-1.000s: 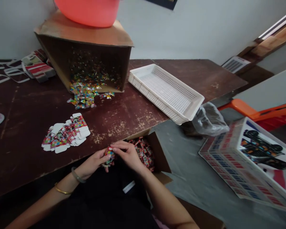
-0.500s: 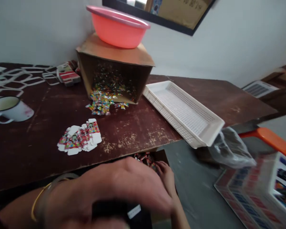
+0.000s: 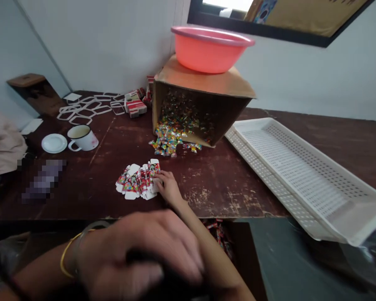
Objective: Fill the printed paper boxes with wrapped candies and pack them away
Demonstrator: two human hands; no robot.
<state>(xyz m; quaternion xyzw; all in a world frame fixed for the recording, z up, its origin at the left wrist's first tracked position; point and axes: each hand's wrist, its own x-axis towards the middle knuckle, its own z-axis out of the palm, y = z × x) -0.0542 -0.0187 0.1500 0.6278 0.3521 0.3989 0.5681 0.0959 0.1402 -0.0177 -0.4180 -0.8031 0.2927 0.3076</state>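
Observation:
My right hand [image 3: 168,187] reaches across the table to a pile of small flat printed cartons [image 3: 138,180], red and colourful with white flaps. Its bent thumb and fingers are closed on a carton at the pile's right end. Close to the camera, my left hand [image 3: 141,251] is curled and blurred over something dark, and I cannot tell whether it holds anything. Wrapped sweets [image 3: 167,140] spill onto the table from a cardboard box [image 3: 203,79] lying on its side behind the pile.
A pink basin [image 3: 209,50] stands on the box. At the right, a white perforated tray [image 3: 288,167] juts past the table edge. An enamel mug [image 3: 83,138] and a saucer [image 3: 54,143] sit left. Below the edge, an open carton [image 3: 246,251] holds red-wrapped pieces.
My right hand has left the carton below the table edge and come up to the printed cartons. The view has swung left. My left hand stays curled near the camera.

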